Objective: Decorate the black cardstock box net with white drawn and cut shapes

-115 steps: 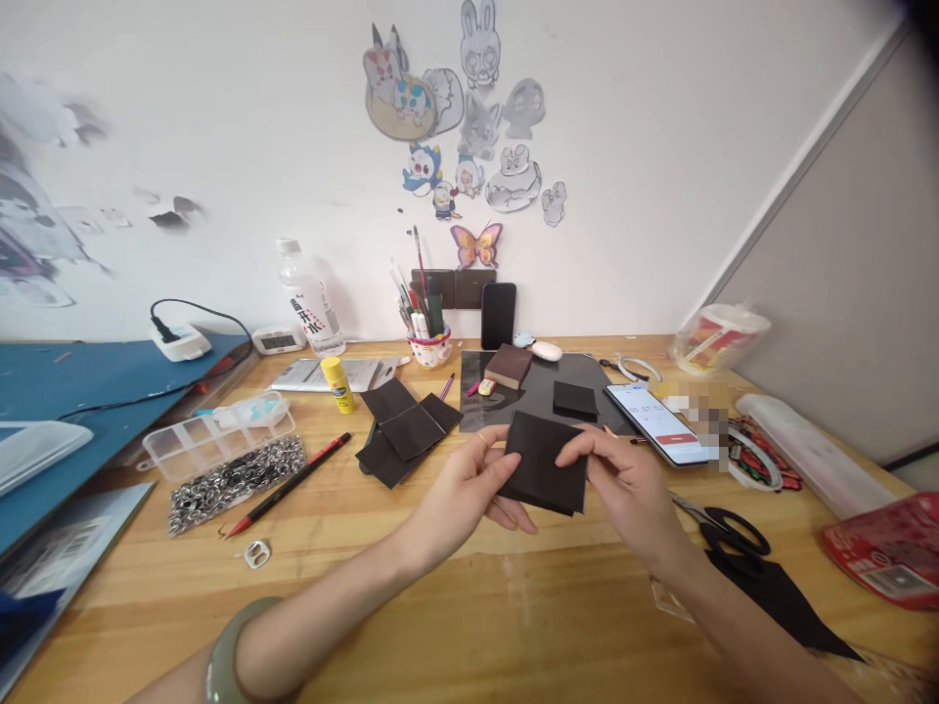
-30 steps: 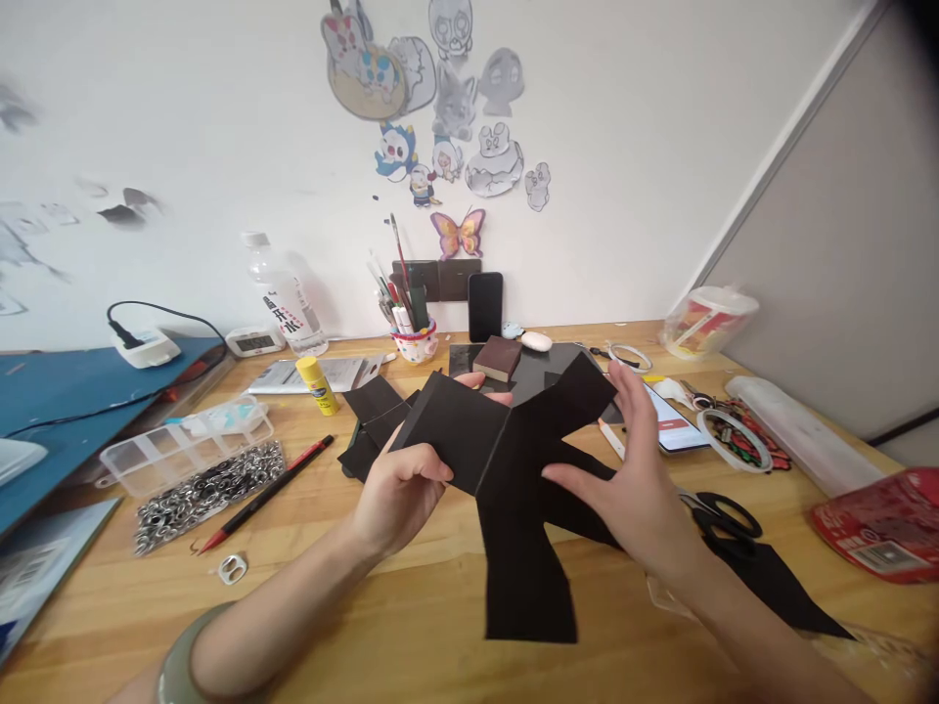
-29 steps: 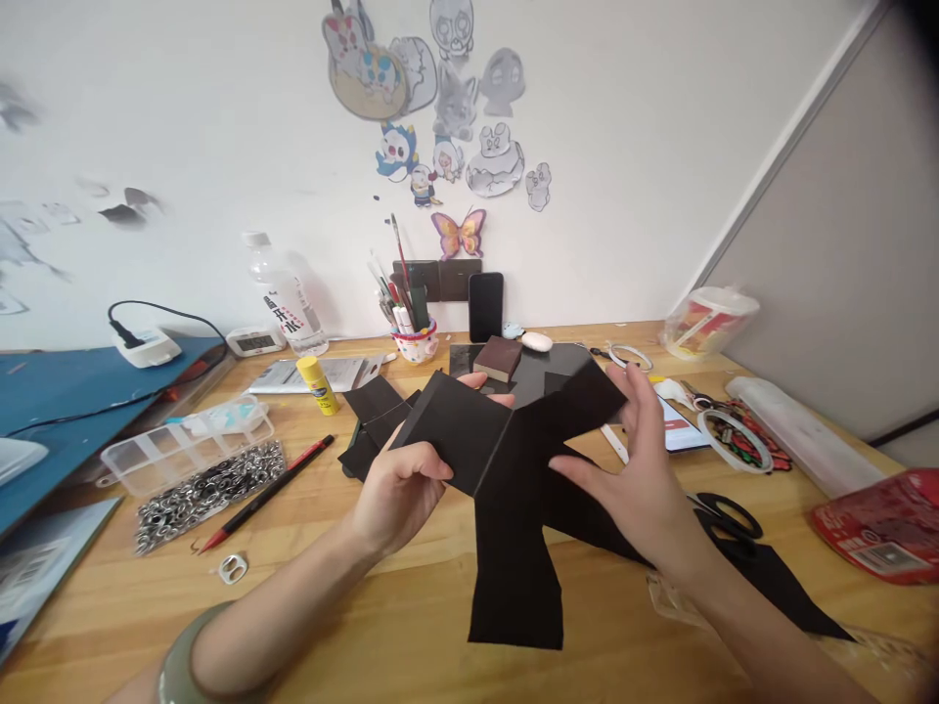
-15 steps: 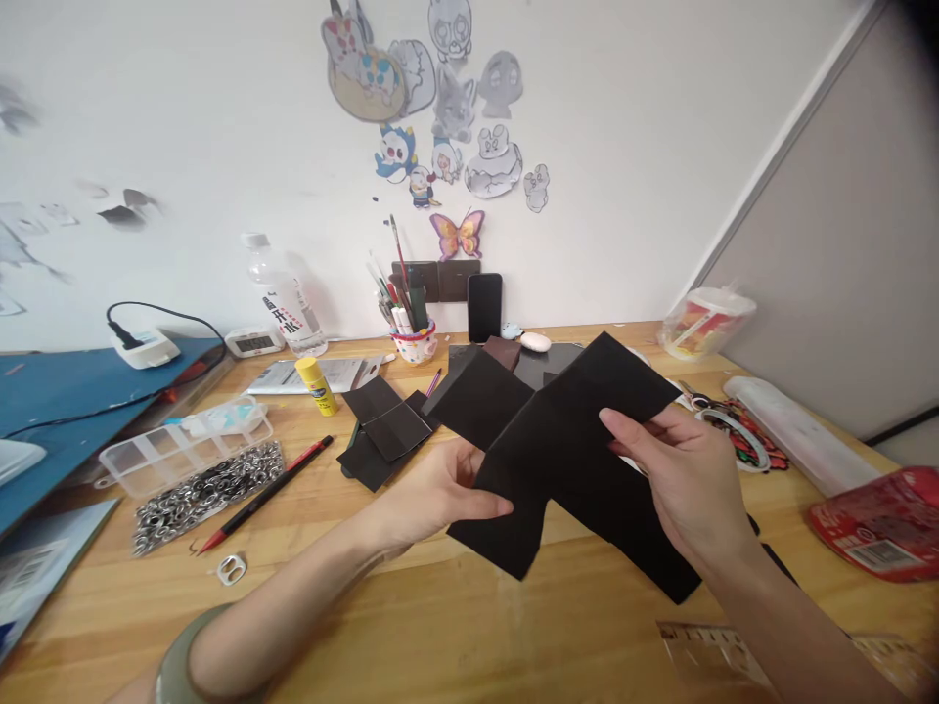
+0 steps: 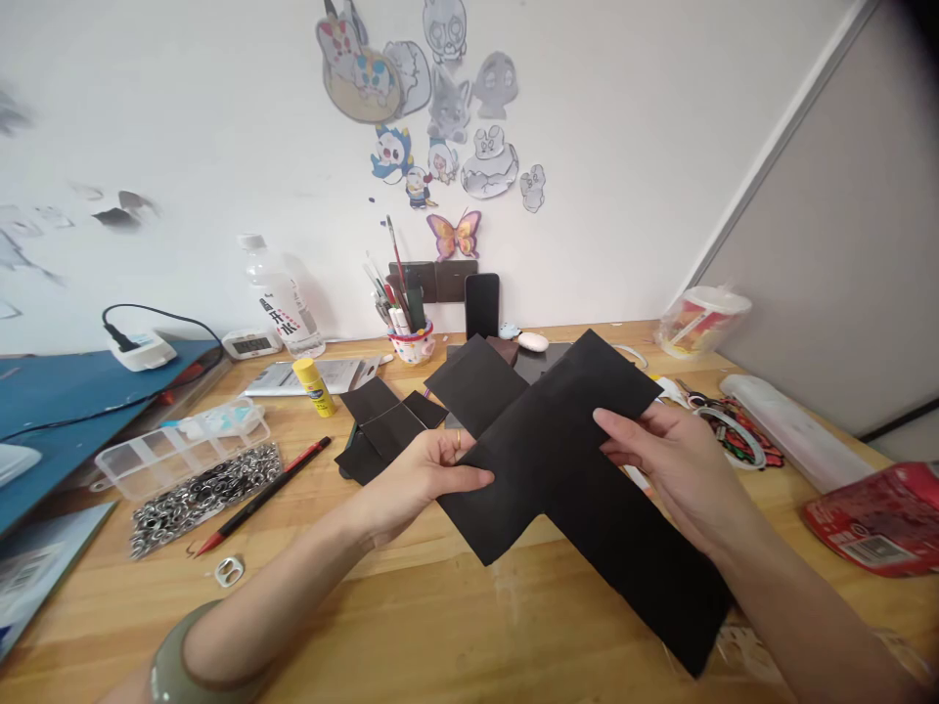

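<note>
Brown block (image 5: 506,350) mostly behind black paper (image 5: 561,445)

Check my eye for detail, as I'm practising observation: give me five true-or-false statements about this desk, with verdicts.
1. The left hand and right hand both hold the large black piece. True.
2. The glue stick lies on its side. False: the glue stick stands upright.
3. A bangle circles the left forearm. True.
4. The pen cup is right of the upright phone. False: the pen cup is left of it.
5. The red-and-black pencil lies beside the metal rings. True.
</note>
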A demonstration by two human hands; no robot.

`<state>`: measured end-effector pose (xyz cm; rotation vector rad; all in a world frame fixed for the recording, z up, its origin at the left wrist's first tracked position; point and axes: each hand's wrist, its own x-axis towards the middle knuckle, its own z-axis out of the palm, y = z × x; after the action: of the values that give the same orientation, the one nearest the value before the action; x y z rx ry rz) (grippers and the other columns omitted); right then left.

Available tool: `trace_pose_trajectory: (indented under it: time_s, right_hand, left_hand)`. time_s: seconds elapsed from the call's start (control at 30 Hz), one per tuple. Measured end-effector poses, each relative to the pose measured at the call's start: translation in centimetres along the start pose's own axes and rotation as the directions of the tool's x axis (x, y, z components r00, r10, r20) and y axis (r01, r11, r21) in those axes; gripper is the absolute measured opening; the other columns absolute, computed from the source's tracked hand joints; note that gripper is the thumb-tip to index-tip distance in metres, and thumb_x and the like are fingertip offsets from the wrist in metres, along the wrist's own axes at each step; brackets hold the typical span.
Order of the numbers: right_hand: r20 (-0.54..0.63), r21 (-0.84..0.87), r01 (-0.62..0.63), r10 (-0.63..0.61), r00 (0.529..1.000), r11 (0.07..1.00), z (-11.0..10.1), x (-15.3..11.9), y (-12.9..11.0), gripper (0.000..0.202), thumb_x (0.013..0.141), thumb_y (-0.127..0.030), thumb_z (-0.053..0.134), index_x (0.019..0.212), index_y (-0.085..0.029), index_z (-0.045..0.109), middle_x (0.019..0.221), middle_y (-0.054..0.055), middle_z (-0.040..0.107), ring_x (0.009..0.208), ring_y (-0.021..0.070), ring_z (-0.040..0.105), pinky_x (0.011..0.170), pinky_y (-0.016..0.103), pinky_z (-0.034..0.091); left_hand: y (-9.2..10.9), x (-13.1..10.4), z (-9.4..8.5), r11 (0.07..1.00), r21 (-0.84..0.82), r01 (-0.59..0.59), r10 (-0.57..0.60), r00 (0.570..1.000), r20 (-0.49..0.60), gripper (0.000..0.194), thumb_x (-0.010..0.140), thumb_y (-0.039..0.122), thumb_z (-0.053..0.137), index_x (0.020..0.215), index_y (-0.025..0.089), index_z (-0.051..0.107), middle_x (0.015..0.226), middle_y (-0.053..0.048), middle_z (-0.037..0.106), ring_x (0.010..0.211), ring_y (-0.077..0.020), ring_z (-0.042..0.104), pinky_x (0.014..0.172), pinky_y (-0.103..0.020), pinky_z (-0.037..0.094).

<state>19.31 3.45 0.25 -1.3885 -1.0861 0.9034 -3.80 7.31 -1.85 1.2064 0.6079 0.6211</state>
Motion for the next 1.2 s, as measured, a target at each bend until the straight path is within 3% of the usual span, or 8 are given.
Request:
trace_pose_trajectory:
  time_s: [0.17, 0.3, 0.43, 0.5, 0.6, 0.77, 0.93, 1.2]
  right_hand:
    - [0.192, -0.158, -0.057, 0.087, 0.978, 0.986, -0.7, 0.3, 0.1, 0.022, 0.066, -0.037, 0.072, 0.079, -0.020, 0.070, 0.078, 0.006, 0.073, 0.074, 0.0244, 0.068, 0.064, 0.037, 0.056]
    - [0.312, -0.170, 0.093, -0.036, 0.949, 0.981, -1.0, 0.0, -0.4, 0.016, 0.071, -0.035, 0.067, 0.083, -0.025, 0.070, 0.086, 0.005, 0.073, 0.086, 0.0271, 0.066, 0.072, 0.043, 0.054]
    - [0.202, -0.364, 0.444, -0.396, 0.896, 0.819, -0.6, 0.0, -0.4, 0.012, 0.075, -0.033, 0.064, 0.085, -0.027, 0.068, 0.107, 0.004, 0.063, 0.107, 0.0250, 0.055, 0.088, 0.042, 0.045]
    - [0.055, -0.503, 0.428, -0.466, 0.883, 0.751, -0.3, 0.1, 0.0, 0.023, 0.074, -0.035, 0.064, 0.095, -0.027, 0.064, 0.104, 0.005, 0.059, 0.097, 0.0235, 0.057, 0.080, 0.039, 0.048]
    - [-0.006, -0.473, 0.244, -0.280, 0.960, 0.846, 0.1, 0.5, 0.7, 0.035, 0.078, -0.045, 0.057, 0.104, -0.023, 0.056, 0.080, 0.004, 0.061, 0.071, 0.0192, 0.061, 0.059, 0.033, 0.051]
    - [0.164, -0.363, 0.165, -0.111, 0.980, 0.917, 0.4, 1.2, 2.2, 0.032, 0.085, -0.045, 0.044, 0.104, -0.021, 0.054, 0.092, 0.007, 0.068, 0.090, 0.0207, 0.064, 0.078, 0.037, 0.050]
    - [0.193, -0.413, 0.190, -0.119, 0.974, 0.891, 0.0, 2.1, 3.8, 0.027, 0.081, -0.040, 0.053, 0.101, -0.023, 0.059, 0.109, 0.008, 0.064, 0.104, 0.0258, 0.058, 0.089, 0.047, 0.044]
    - [0.312, -0.209, 0.011, 0.056, 0.949, 0.978, -0.3, 1.6, 2.6, 0.038, 0.089, -0.048, 0.038, 0.111, -0.023, 0.056, 0.119, 0.011, 0.061, 0.089, 0.0228, 0.067, 0.073, 0.038, 0.056]
  left_hand:
    - [0.0, 0.2, -1.1, 0.996, 0.073, -0.056, 0.061, 0.996, -0.058, 0.010, 0.072, 0.018, 0.068, 0.082, 0.018, 0.066, 0.083, -0.001, 0.069, 0.076, -0.0146, 0.063, 0.073, -0.026, 0.047]
    - [0.5, 0.2, -1.6, 0.972, 0.160, -0.171, 0.187, 0.978, -0.088, 0.010, 0.072, 0.019, 0.068, 0.081, 0.020, 0.070, 0.090, -0.004, 0.070, 0.090, -0.0217, 0.062, 0.083, -0.035, 0.047]
    - [1.3, -0.1, -1.4, 0.749, 0.430, -0.504, 0.561, 0.828, -0.005, 0.016, 0.078, 0.017, 0.059, 0.072, 0.023, 0.072, 0.098, -0.005, 0.068, 0.116, -0.0271, 0.047, 0.102, -0.045, 0.031]
    - [1.3, -0.3, -1.1, 0.615, 0.539, -0.576, 0.659, 0.750, 0.049, 0.022, 0.080, 0.015, 0.055, 0.071, 0.026, 0.072, 0.102, -0.004, 0.066, 0.120, -0.0274, 0.042, 0.103, -0.047, 0.027]
    - [0.9, -0.4, -0.8, 0.489, 0.624, -0.609, 0.685, 0.711, 0.157, 0.028, 0.080, 0.010, 0.052, 0.074, 0.029, 0.072, 0.105, -0.002, 0.065, 0.122, -0.0273, 0.038, 0.103, -0.049, 0.026]
    - [0.0, -0.2, -0.8, 0.495, 0.638, -0.590, 0.563, 0.777, 0.281, 0.031, 0.082, 0.010, 0.049, 0.090, 0.032, 0.070, 0.102, -0.002, 0.067, 0.117, -0.0257, 0.045, 0.102, -0.049, 0.026]
    - [-1.0, 0.6, -2.6, 0.775, 0.444, -0.449, 0.419, 0.892, 0.171, 0.018, 0.082, 0.021, 0.055, 0.085, 0.024, 0.072, 0.096, -0.007, 0.069, 0.106, -0.0268, 0.055, 0.097, -0.045, 0.035]
    - [-2.9, 0.8, -4.9, 0.795, 0.358, -0.491, 0.511, 0.858, 0.041, 0.031, 0.089, 0.037, 0.037, 0.106, 0.027, 0.062, 0.119, -0.008, 0.056, 0.110, -0.0265, 0.052, 0.091, -0.043, 0.041]
